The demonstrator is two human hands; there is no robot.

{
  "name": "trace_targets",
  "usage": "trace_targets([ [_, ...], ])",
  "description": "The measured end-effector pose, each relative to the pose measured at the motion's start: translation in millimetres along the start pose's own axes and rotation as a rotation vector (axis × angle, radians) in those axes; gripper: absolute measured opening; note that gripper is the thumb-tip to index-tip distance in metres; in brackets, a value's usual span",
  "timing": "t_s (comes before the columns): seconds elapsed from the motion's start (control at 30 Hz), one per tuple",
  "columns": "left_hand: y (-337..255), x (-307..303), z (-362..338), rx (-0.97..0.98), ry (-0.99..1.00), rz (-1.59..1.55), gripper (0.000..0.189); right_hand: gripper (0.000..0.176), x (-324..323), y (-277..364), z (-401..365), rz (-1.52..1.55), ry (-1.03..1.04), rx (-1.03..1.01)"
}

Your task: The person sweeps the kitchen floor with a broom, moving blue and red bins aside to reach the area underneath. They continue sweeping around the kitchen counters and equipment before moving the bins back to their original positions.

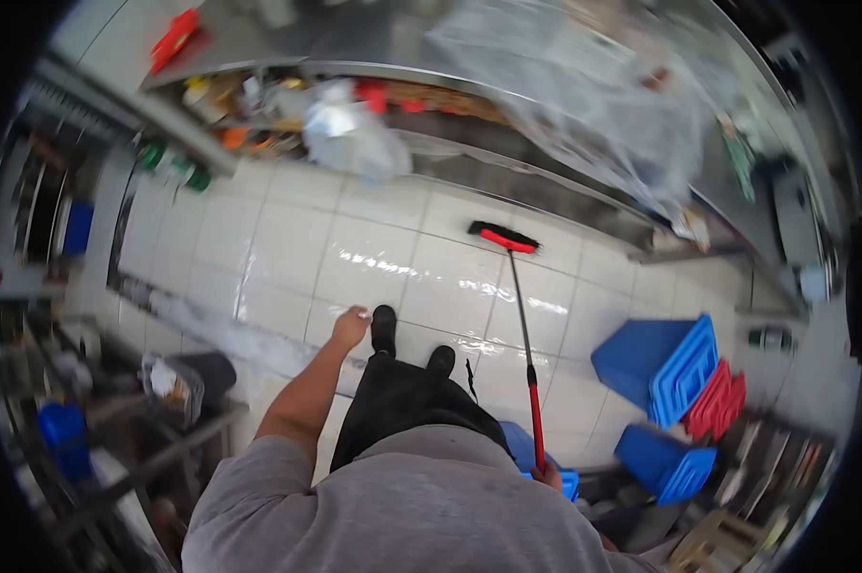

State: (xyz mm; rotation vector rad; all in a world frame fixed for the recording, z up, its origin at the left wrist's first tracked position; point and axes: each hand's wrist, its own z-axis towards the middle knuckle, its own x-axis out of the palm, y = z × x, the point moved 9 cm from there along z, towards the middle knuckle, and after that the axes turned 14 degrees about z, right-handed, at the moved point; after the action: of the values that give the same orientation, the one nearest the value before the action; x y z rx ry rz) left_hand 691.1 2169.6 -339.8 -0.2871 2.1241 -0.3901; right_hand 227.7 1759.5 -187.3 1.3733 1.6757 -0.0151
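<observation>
Two hands show here, and both belong to the person who wears the camera. One, the right hand (547, 475), sits low by the grey shirt. Only a small bit of it can be seen. It is wrapped around the near end of the long red stick of a broom (526, 353), so it grips that stick. The broom stands tilted, and its red and black brush end rests far out on the floor (288, 248). The floor is made of white tiles, and they look shiny and wet.

The left hand (350, 327) hangs out in front on a bare arm. Its fingers are curled in, pressed together like a loose fist. It holds nothing and touches nothing. It is just beside the black shoes (384, 329) in the picture.

To the right of the broom lie some blue crates (662, 368), tipped on their sides. Red crates (717, 401) lean close against them. They are well apart from the brush end.

Far ahead runs a long steel bench (507, 162). A clear plastic sheet (584, 86) hangs over part of it. A pale bag (350, 138) sits under the bench, on the left side.
</observation>
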Motion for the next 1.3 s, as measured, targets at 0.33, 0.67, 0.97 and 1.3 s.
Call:
trace_targets([
  [0.33,-525.5,-152.5,45.7,1.167,-0.585,0.353,0.047,0.031,0.3,-109.5,191.2,0.702,-0.222,0.5],
  [0.67,-712.3,-107.8,159.4,1.427,-0.666,0.74,0.072,0.025,94.9,-219.2,415.9,0.848,-0.178,0.581],
  [0.97,-707.0,-81.5,177.5,1.195,-0.691,1.019,0.064,0.009,171.2,-155.6,626.5,0.935,-0.159,0.529],
  [1.3,-716.4,-76.1,200.9,1.4,-0.498,0.763,0.054,0.027,297.7,-102.1,613.2,0.549,0.001,0.338],
])
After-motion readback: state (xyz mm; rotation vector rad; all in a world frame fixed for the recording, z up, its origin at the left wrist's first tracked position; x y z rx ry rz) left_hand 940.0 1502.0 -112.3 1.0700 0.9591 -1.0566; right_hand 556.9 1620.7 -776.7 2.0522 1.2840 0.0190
